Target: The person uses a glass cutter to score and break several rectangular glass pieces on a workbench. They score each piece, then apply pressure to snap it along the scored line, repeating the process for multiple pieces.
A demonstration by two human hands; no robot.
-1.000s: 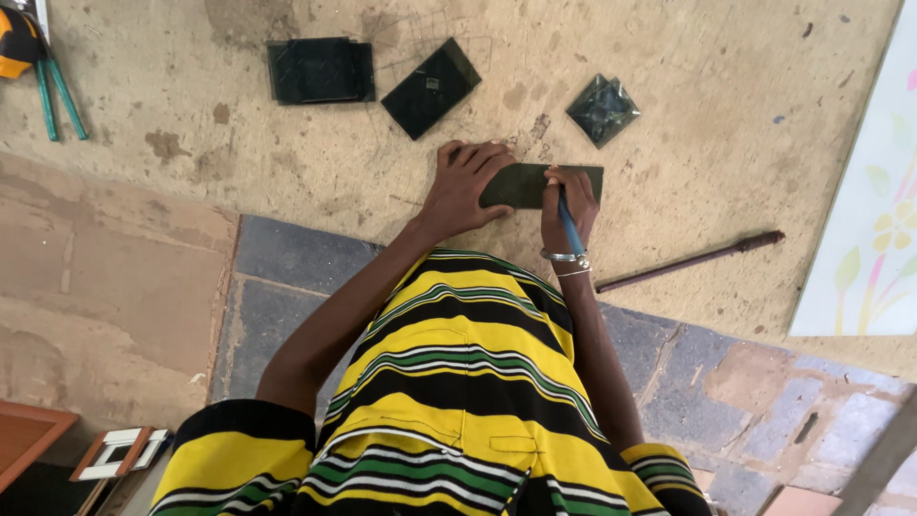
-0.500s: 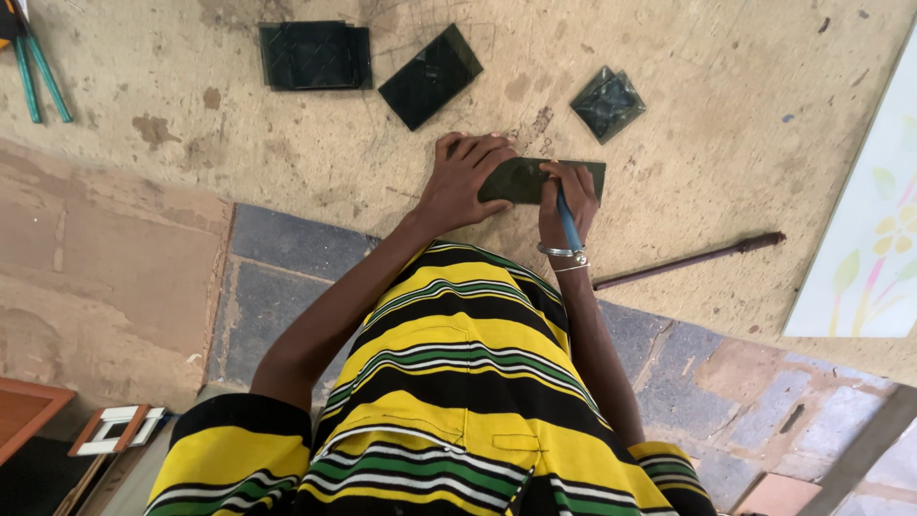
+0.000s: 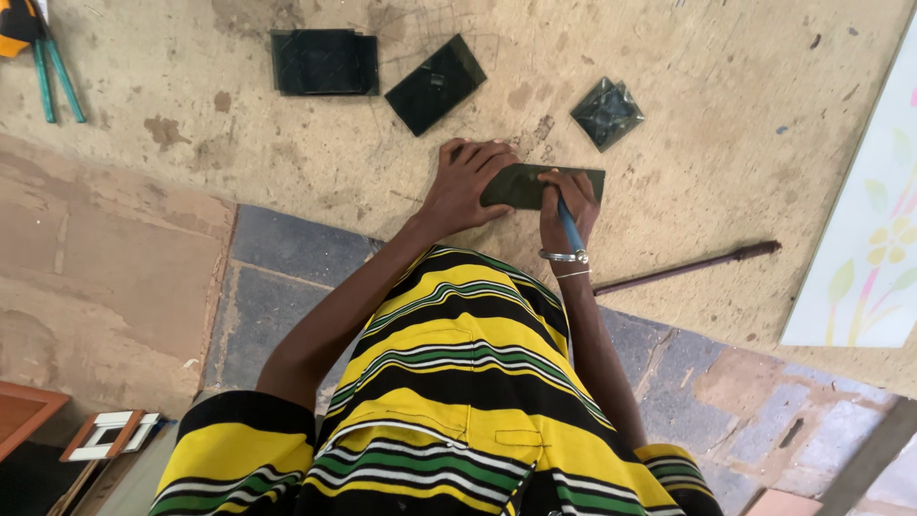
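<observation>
Head view, the only one I have. Camera looks straight down past a yellow, black and green striped garment (image 3: 458, 382) onto a worn tan work surface (image 3: 191, 162).

Left hand (image 3: 468, 182): flat, fingers spread, pressing down on the left end of a dark green rectangular piece (image 3: 530, 184). It pins the piece rather than gripping it; the palm is open on top of it.

Right hand (image 3: 565, 205): fingers curled tight round a blue-handled tool (image 3: 571, 227), with the tip end down on the dark piece near its right half. Handle runs back toward the wrist. I can't tell what kind of tip it has; the fingers hide it. Silver bangles (image 3: 564, 256) on that wrist.

The piece lies flat on the surface, near its front edge, directly ahead of the torso, between the two hands and touching both.

Around it:
- small dark square piece (image 3: 607, 113), up and right of the hands, near but apart from them.
- dark rectangular piece, tilted (image 3: 435, 84), above the left hand, apart.
- stack of dark rectangular pieces (image 3: 323, 62), further left, just beside the tilted one.
- green-handled pliers (image 3: 57, 76) at the far top-left corner, well apart, with something orange and black beside them, cut off by the frame.
- thin dark rod (image 3: 688, 268) lying on the surface right of the right forearm, apart from it.
- white floral-printed sheet (image 3: 864, 248) at the right edge.

Below the surface edge: grey-blue and brown floor tiles (image 3: 287, 277).
</observation>
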